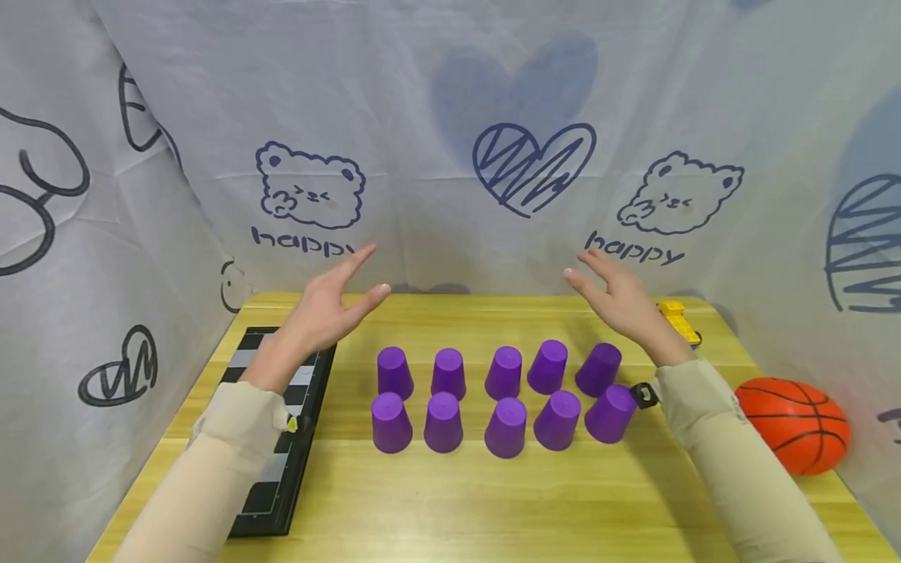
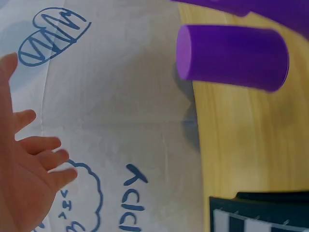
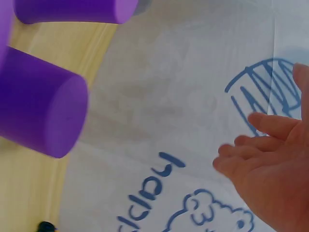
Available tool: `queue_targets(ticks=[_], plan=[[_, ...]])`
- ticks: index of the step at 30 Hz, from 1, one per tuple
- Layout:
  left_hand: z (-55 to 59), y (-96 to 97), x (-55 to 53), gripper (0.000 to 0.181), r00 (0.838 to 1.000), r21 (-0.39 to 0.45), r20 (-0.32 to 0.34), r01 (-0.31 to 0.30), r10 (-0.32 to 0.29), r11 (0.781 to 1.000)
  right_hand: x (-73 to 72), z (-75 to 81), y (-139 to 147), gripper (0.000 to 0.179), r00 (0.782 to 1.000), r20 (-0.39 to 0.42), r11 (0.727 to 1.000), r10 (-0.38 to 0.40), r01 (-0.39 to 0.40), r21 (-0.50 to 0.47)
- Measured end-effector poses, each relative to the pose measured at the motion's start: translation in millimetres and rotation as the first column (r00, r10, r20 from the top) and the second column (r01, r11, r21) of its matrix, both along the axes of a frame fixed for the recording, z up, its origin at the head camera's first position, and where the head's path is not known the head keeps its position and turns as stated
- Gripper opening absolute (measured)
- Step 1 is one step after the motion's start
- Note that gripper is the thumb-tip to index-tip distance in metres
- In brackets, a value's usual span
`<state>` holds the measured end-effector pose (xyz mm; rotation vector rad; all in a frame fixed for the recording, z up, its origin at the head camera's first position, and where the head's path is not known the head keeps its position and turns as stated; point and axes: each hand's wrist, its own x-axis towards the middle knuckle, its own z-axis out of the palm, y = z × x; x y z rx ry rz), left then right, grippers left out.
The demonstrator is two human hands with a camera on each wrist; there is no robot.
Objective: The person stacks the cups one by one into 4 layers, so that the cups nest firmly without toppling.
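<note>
Two rows of purple cups [image 1: 505,428] stand upside down on the wooden table, several in each row. My left hand [image 1: 325,313] hovers above the table's far left part, fingers extended and thumb apart, touching nothing. Over the far right cups, my right hand [image 1: 619,301] is raised with its fingers stretched out, also holding nothing. A purple cup [image 2: 234,58] shows near the left hand in the left wrist view, apart from the fingers. In the right wrist view another purple cup [image 3: 43,104] stands clear of the right hand's fingers.
A black-and-white checkered board [image 1: 303,438] lies at the left, under the left forearm. An orange basketball [image 1: 795,426] sits at the right edge, and a yellow toy [image 1: 677,322] is at the far right corner. A white printed cloth [image 1: 422,234] hangs behind the table [image 1: 450,500].
</note>
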<state>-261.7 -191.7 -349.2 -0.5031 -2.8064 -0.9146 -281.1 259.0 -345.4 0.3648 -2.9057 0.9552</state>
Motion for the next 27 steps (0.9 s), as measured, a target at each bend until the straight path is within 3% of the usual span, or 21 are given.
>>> queue_targets(ticks=[3,7,10,17,27], plan=[[-6.4,-3.1,5.4,0.075,0.999,0.143,0.024,0.027,-0.03,0.989,4.4,-6.4,10,0.081,1.0,0.016,0.997,-0.024,0.026,-0.068],[-19.2,-8.4,9.3,0.067,0.996,0.337,0.045,0.059,-0.079,0.94,8.6,-17.2,23,0.081,0.999,0.029,0.989,-0.046,0.05,-0.139],[-30.0,-10.9,10.6,0.062,0.995,0.412,0.049,0.061,-0.089,0.909,12.4,-26.0,32,0.079,0.997,0.043,0.985,-0.064,0.07,-0.156],[-53.6,-12.0,15.7,0.054,0.987,0.44,0.123,0.035,-0.099,0.897,21.7,-49.0,51,0.061,0.997,0.058,0.98,-0.051,0.061,-0.188],[-89.0,-13.8,21.3,0.05,0.966,0.443,0.202,0.059,-0.164,0.894,34.6,-73.8,67,0.06,0.989,0.149,0.982,0.017,0.011,-0.19]])
